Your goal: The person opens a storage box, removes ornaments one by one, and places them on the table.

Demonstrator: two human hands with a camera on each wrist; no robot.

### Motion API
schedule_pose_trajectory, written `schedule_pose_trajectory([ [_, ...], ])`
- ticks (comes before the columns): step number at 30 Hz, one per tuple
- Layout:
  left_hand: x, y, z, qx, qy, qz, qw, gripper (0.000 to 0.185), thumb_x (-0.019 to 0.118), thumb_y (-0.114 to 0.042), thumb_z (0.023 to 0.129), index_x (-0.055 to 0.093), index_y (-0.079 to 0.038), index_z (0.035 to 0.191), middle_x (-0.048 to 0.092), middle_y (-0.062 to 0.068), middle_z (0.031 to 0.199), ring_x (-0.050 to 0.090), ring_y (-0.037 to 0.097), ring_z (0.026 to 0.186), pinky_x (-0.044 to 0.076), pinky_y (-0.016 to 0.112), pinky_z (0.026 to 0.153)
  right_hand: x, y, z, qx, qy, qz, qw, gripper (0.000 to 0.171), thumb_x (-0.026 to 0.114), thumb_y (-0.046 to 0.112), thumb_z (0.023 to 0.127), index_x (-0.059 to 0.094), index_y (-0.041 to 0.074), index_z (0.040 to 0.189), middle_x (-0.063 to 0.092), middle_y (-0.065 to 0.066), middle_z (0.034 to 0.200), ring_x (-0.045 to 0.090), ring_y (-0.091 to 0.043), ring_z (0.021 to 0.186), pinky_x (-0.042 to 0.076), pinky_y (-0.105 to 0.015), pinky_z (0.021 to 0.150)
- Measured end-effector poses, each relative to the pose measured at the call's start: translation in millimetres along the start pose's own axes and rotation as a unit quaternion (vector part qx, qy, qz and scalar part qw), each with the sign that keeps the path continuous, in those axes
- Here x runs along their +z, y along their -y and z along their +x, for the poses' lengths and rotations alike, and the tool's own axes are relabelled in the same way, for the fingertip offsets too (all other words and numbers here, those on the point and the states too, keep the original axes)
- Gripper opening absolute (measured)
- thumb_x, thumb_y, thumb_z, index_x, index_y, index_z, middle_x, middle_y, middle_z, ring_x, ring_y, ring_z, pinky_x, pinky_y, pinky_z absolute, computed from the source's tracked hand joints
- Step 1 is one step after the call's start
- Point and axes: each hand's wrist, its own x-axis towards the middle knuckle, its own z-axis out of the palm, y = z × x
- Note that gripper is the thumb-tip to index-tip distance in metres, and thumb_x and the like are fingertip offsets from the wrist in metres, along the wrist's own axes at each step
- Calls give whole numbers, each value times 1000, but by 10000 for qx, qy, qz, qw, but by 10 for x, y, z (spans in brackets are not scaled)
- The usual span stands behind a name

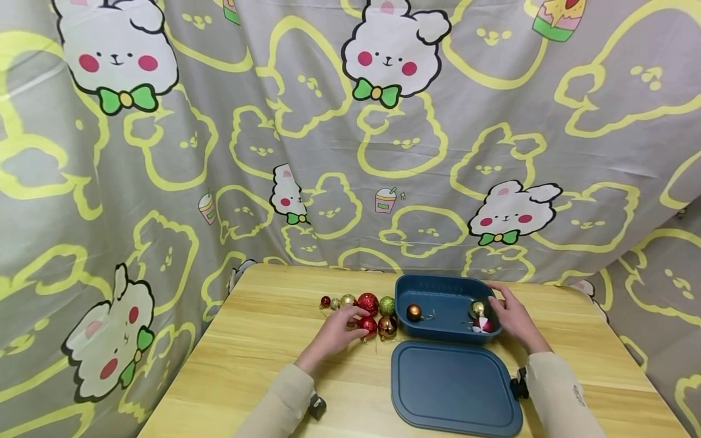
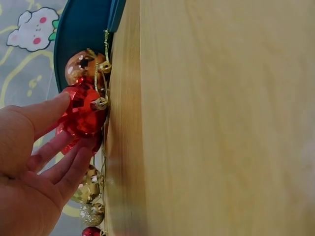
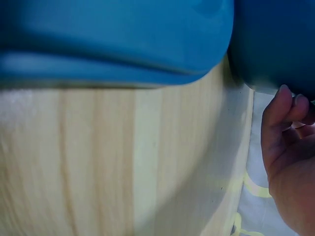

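We find the red bauble (image 1: 368,326) on the wooden table (image 1: 263,340), in a cluster of ornaments just left of the blue box (image 1: 438,292). The left hand (image 1: 335,331) has its fingers curled round it: in the left wrist view the thumb lies over the top of the red bauble (image 2: 83,110) and the fingers (image 2: 59,162) pass beneath, so the grip is closed on it, though it does not yet appear lifted.

The right hand (image 1: 512,319) rests on the right end of the box, fingers over the rim. The right wrist view shows the fingertips (image 3: 283,105) against the blue wall; we judge it a steadying hold, lightly curled on the rim.

Inside the box lie a copper bauble (image 1: 414,312), a gold-green one (image 1: 478,309) and a red-and-white piece (image 1: 482,326). The blue lid (image 1: 454,389) lies flat in front of the box, separate from it.

Step in hand, in our judgement: gathering ornaments into the box, with several still on the table. The next move calls for a clean lift over the near wall, with care for the trailing hanging loops.

A small mark on the right sleeve (image 1: 558,389) is too small to read. No other writing is visible.
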Motion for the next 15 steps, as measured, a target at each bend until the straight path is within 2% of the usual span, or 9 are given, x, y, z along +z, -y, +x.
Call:
schedule_pose_trajectory([
  [4,13,12,-8,-34,-24,70,10000,38,76,-22,95,68,-13,131,67,8,129,67,30,115,57,45,99,13,2,-9,11,2,2,10000,52,32,33,115,30,7,160,57,-36,134,60,-43,115,50,-41,86],
  [10,7,3,-21,-11,-80,141,9999,37,76,-24,95,69,-15,130,68,5,129,67,27,115,57,45,99,13,0,-3,-25,-72,-12,10000,51,33,32,115,31,6,159,64,-31,120,62,-38,106,48,-33,78],
  [15,-7,-8,-32,5,-108,126,9999,38,77,-23,94,69,-16,130,68,4,129,67,26,113,58,44,97,14,-11,4,-1,-63,30,10000,52,33,32,115,31,7,160,65,-28,112,61,-36,103,48,-33,75],
])
